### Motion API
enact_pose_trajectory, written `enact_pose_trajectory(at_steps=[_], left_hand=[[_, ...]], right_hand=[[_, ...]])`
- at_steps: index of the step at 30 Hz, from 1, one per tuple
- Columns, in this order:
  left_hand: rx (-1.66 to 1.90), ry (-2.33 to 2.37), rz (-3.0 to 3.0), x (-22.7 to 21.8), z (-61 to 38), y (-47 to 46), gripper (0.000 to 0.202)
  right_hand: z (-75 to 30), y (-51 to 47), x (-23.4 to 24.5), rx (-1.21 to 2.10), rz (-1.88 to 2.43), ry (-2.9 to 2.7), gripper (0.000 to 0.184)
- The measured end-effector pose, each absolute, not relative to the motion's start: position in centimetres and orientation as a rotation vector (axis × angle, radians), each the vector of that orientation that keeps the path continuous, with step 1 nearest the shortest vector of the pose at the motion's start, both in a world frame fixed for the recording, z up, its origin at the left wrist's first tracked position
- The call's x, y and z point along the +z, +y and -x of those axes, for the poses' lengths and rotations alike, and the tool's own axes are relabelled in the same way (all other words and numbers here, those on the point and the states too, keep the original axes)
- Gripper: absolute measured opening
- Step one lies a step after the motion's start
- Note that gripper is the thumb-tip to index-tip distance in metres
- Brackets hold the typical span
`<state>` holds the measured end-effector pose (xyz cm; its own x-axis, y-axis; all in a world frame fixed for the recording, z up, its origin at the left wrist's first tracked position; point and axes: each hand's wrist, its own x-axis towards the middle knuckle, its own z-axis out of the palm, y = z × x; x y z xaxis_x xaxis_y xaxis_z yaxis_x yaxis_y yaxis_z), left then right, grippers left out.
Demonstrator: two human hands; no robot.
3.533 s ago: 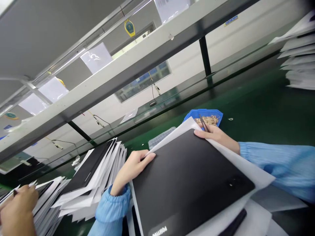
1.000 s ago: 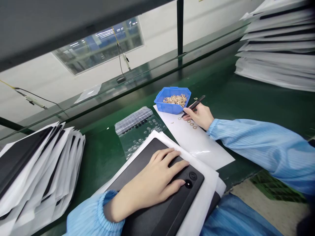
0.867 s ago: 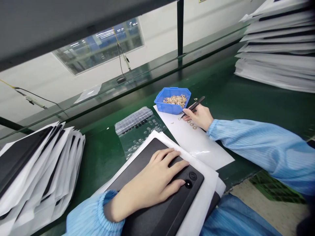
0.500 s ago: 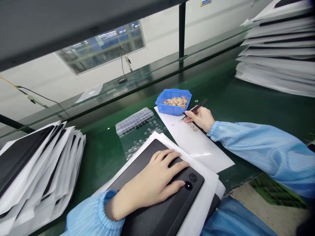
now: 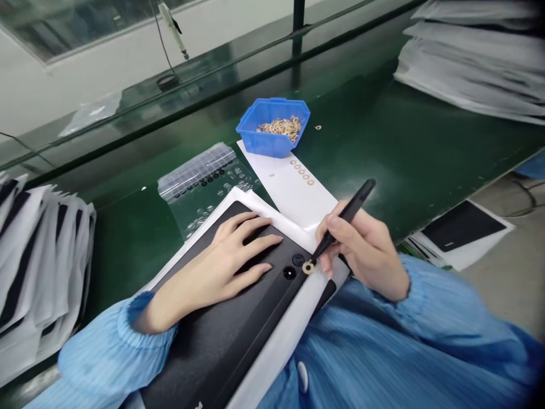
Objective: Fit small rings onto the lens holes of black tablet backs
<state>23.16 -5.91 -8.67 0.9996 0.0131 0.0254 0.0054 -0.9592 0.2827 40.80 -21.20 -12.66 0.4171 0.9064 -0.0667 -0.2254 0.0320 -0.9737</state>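
A black flat panel [image 5: 238,329] lies on a white sheet on my lap and the bench edge. My left hand [image 5: 221,267] rests flat on it with fingers spread, beside two round holes [image 5: 293,266]. My right hand [image 5: 361,250] is closed on black tweezers [image 5: 344,218]. The tweezer tips hold a small tan ring [image 5: 307,267] right at the panel's corner by the holes. Several more tan rings [image 5: 302,172] lie in a row on a white paper sheet [image 5: 293,190].
A blue tray [image 5: 272,122] of tan rings stands behind the paper. A clear bag [image 5: 204,182] with small black rings lies to its left. Stacks of wrapped panels sit at the left [image 5: 42,267] and far right [image 5: 472,62]. One more panel [image 5: 462,227] lies on the floor.
My right hand has come back from the row of rings on the paper to the panel's corner, now with a tan ring in the tweezers. The view has dropped lower.
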Motion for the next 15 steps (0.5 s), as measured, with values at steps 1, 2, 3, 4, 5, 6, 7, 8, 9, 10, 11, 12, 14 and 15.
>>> enact_pose_trajectory(at_steps=[1, 2, 3, 4, 5, 6, 7, 8, 9, 10, 11, 12, 14, 15], left_hand=[[0.042, 0.018, -2.858, -8.7, -22.7, -6.2, 0.038], [0.033, 0.014, -2.859, -8.6, -22.3, -6.6, 0.038], [0.011, -0.007, -2.861, -8.6, -22.0, -7.0, 0.038], [-0.020, -0.043, -2.862, -8.5, -21.7, -7.4, 0.038], [-0.052, -0.084, -2.865, -8.4, -21.6, -7.7, 0.038], [-0.074, -0.120, -2.870, -8.4, -21.6, -8.0, 0.038], [-0.087, -0.145, -2.875, -8.3, -21.7, -8.2, 0.037], [-0.091, -0.158, -2.881, -8.3, -21.8, -8.3, 0.037], [-0.090, -0.163, -2.886, -8.3, -22.0, -8.3, 0.036], [-0.088, -0.161, -2.888, -8.3, -22.1, -8.3, 0.036], [-0.088, -0.161, -2.887, -8.3, -22.3, -8.3, 0.036], [-0.089, -0.159, -2.886, -8.3, -22.4, -8.3, 0.036], [-0.090, -0.156, -2.880, -8.3, -22.5, -8.3, 0.037], [-0.091, -0.154, -2.877, -8.2, -22.5, -8.3, 0.037]], right_hand=[[-40.4, -21.2, -13.2, 0.976, 1.228, -0.685, 0.028], [-40.2, -21.0, -13.6, 0.950, 1.227, -0.665, 0.028], [-40.0, -20.9, -13.8, 0.926, 1.231, -0.655, 0.027], [-39.9, -20.7, -13.9, 0.906, 1.237, -0.657, 0.026], [-39.8, -20.6, -13.8, 0.889, 1.246, -0.667, 0.026], [-39.7, -20.6, -13.7, 0.876, 1.259, -0.683, 0.025], [-39.6, -20.6, -13.6, 0.861, 1.269, -0.699, 0.025], [-39.6, -20.6, -13.4, 0.843, 1.270, -0.711, 0.025], [-39.6, -20.7, -13.3, 0.825, 1.261, -0.718, 0.025], [-39.5, -20.7, -13.3, 0.809, 1.245, -0.720, 0.025], [-39.5, -20.8, -13.3, 0.796, 1.226, -0.719, 0.025], [-39.5, -20.8, -13.4, 0.787, 1.210, -0.718, 0.024], [-39.5, -20.7, -13.5, 0.781, 1.200, -0.721, 0.023], [-39.5, -20.7, -13.5, 0.778, 1.200, -0.723, 0.023]])
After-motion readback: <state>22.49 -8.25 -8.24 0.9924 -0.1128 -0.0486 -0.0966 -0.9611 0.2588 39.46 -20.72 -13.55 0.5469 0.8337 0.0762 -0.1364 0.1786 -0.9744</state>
